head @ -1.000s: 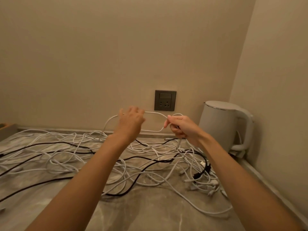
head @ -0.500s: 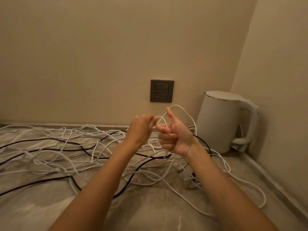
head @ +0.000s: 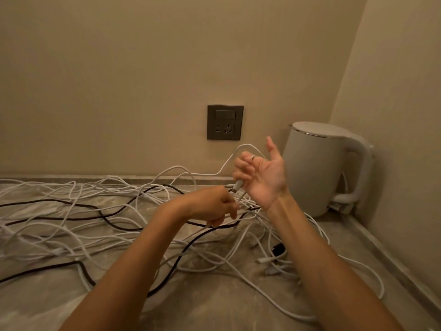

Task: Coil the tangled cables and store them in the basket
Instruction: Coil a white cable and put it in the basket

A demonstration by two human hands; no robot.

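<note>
**Hands.** The right hand (head: 261,177) is raised in the centre-right of the frame, palm turned toward the camera and thumb extended upward. Its fingers are curled around a white cable (head: 247,144), and a pale connector (head: 238,186) is seen at the lower edge of the curled fingers. The left hand (head: 212,206) is positioned just below and to the left of the right hand. Its fingers are curled, and a strand of the same white cable appears to be pinched at the fingertips, close to the connector.

**Cables.** From the right hand, the white cable arches up and to the left, then drops toward the back edge of the countertop (head: 214,306). The tangled cables (head: 143,194) are spread across the countertop from the left edge to the lower right, with a black cable (head: 186,247) woven through the white ones.

**Surroundings.** A wall socket (head: 225,122) is mounted above the hands. A white kettle (head: 317,168) stands in the right corner.
</note>
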